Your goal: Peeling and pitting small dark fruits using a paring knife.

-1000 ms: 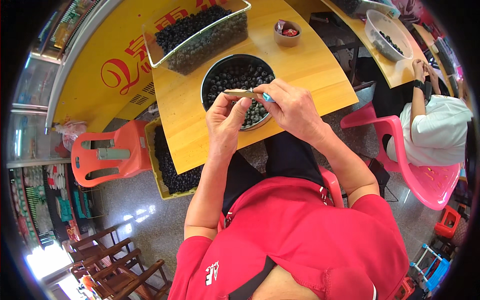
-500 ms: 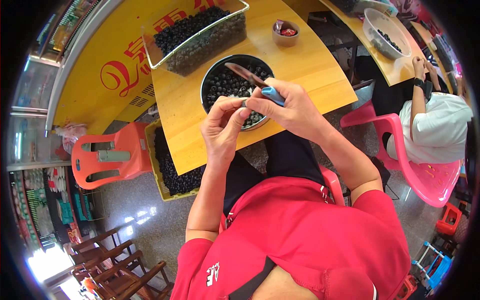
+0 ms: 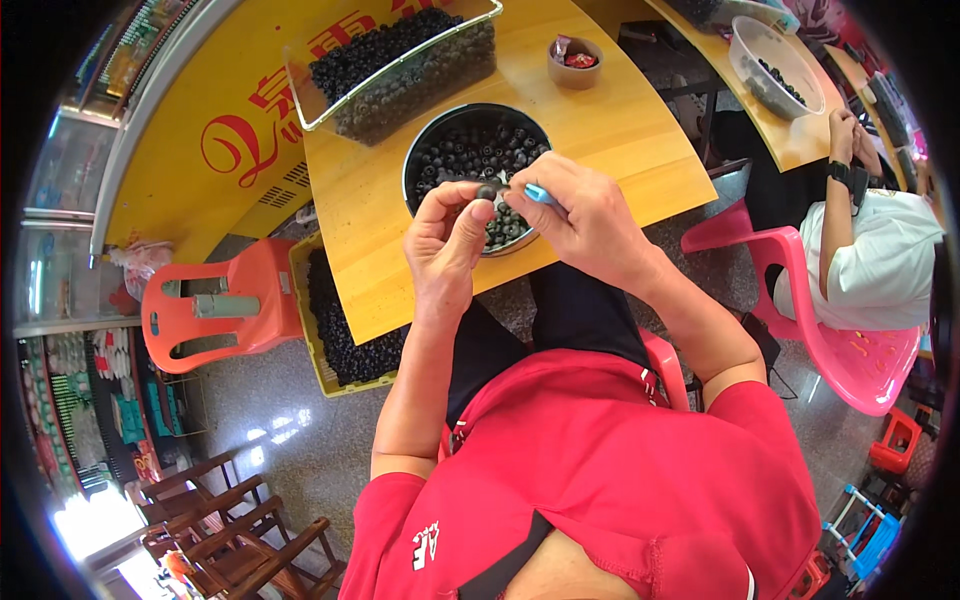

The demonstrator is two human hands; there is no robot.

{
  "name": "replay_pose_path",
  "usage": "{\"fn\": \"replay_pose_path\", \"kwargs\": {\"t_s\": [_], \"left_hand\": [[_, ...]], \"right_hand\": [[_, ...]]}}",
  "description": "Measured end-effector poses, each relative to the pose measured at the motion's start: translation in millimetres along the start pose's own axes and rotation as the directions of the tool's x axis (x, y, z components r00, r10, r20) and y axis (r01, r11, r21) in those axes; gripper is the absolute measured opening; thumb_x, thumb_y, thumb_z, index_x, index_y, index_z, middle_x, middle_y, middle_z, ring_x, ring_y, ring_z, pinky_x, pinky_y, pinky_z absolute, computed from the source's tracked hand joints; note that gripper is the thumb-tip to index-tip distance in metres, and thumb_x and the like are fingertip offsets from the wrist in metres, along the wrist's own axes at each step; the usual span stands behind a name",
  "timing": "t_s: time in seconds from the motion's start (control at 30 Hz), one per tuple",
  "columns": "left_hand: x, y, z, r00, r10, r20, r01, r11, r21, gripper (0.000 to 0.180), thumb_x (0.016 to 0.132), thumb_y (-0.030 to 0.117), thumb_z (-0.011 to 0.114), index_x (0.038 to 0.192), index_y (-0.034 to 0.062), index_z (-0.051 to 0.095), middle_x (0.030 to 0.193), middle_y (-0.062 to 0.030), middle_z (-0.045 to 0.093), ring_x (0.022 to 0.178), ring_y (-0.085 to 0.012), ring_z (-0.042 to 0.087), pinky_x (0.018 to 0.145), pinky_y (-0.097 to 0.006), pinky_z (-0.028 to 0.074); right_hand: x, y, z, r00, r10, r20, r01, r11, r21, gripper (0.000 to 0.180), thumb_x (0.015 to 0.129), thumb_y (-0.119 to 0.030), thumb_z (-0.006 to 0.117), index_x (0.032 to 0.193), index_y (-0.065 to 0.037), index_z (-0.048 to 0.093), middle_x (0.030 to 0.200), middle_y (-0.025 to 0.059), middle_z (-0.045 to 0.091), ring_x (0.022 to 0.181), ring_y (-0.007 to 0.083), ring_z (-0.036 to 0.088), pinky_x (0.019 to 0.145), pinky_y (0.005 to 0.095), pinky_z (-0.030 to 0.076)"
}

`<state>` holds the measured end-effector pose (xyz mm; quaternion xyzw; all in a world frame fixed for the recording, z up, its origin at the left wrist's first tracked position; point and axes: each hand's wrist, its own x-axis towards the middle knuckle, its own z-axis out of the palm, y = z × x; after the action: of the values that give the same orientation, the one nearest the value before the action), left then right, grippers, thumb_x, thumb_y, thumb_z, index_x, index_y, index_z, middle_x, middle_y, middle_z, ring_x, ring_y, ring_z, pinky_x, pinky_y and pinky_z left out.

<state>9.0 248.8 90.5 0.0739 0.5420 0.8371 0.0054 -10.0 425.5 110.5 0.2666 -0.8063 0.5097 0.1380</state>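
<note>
My left hand (image 3: 447, 240) pinches a small dark round piece (image 3: 487, 192) between thumb and fingers. Closed around the blue handle of a knife (image 3: 540, 194) is my right hand (image 3: 590, 215); its fingertips meet the piece from the right, and most of the blade is hidden there. Both hands are over the near side of a dark-rimmed round basin (image 3: 408, 170). Inside it lie many small black round pieces (image 3: 450, 165), some with a ring-like opening, with greyish ones heaped at the near right.
A clear rectangular bin (image 3: 400, 70) of black pieces and a brown cup (image 3: 574, 64) stand on the wooden table (image 3: 630, 130). Below left are a yellow crate (image 3: 318, 340) and an orange stool (image 3: 220, 305). At right, another person sits on a pink chair (image 3: 800, 290) by a second table.
The knife has turned, so its blade no longer sticks up over the basin. My right hand has rolled inward, and the round piece shows more clearly at my left fingertips.
</note>
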Motion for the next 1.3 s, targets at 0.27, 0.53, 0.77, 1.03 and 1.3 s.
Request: {"fn": "replay_pose_path", "kwargs": {"t_s": [0.27, 0.53, 0.77, 1.03, 1.3], "left_hand": [[1.6, -1.6, 2.9, 0.997, 0.072, 0.003, -0.072, 0.992, 0.104, 0.014, 0.090, 0.010, 0.064, 0.102, 0.0034, 0.062, 0.084, 0.0046, 0.055, 0.065, 0.0001, 0.043, 0.053, -0.014, 0.032], [-4.1, 3.6, 3.3, 0.998, 0.033, 0.053, -0.036, 0.998, 0.047, 0.013, 0.088, 0.006, 0.065, 0.100, 0.0021, 0.062, 0.084, 0.0048, 0.055, 0.064, 0.0004, 0.044, 0.053, -0.014, 0.031], [-1.2, -2.2, -1.7, 1.000, 0.029, 0.009, -0.029, 0.999, 0.013, 0.013, 0.088, 0.007, 0.066, 0.100, 0.0018, 0.063, 0.084, 0.0044, 0.056, 0.062, 0.0002, 0.043, 0.051, -0.015, 0.031], [-2.2, -1.5, 0.6, 0.997, 0.074, 0.027, -0.076, 0.995, 0.068, 0.015, 0.088, 0.008, 0.066, 0.101, 0.0027, 0.063, 0.083, 0.0048, 0.055, 0.060, 0.0001, 0.042, 0.050, -0.015, 0.030], [0.7, -7.3, -1.0, 0.999, 0.039, -0.022, -0.039, 0.999, -0.023, 0.014, 0.088, 0.009, 0.067, 0.100, 0.0023, 0.063, 0.084, 0.0016, 0.060, 0.057, -0.0006, 0.041, 0.047, -0.015, 0.030]], "right_hand": [[1.1, 4.2, -5.1, 0.985, -0.170, 0.040, 0.174, 0.932, -0.318, 0.019, 0.076, -0.005, 0.067, 0.094, -0.006, 0.063, 0.081, 0.0074, 0.060, 0.069, 0.0266, 0.063, 0.056, 0.0356, 0.049], [2.1, 18.4, -3.4, 0.986, -0.166, 0.036, 0.168, 0.921, -0.352, 0.017, 0.077, -0.004, 0.067, 0.094, -0.006, 0.063, 0.080, 0.0078, 0.059, 0.068, 0.0270, 0.062, 0.056, 0.0355, 0.048], [1.4, 6.0, -5.8, 0.984, -0.176, 0.020, 0.175, 0.946, -0.275, 0.014, 0.080, -0.006, 0.066, 0.094, -0.005, 0.062, 0.077, 0.0083, 0.059, 0.066, 0.0274, 0.061, 0.055, 0.0355, 0.047], [0.6, 4.7, -3.8, 0.986, -0.158, 0.048, 0.165, 0.941, -0.296, 0.016, 0.079, -0.005, 0.066, 0.094, -0.005, 0.062, 0.078, 0.0076, 0.059, 0.067, 0.0270, 0.061, 0.055, 0.0351, 0.047], [-0.5, 11.3, -2.9, 0.996, -0.091, 0.018, 0.093, 0.980, -0.174, 0.012, 0.083, -0.007, 0.065, 0.094, -0.003, 0.061, 0.078, 0.0106, 0.058, 0.068, 0.0287, 0.061, 0.056, 0.0357, 0.046]]}}
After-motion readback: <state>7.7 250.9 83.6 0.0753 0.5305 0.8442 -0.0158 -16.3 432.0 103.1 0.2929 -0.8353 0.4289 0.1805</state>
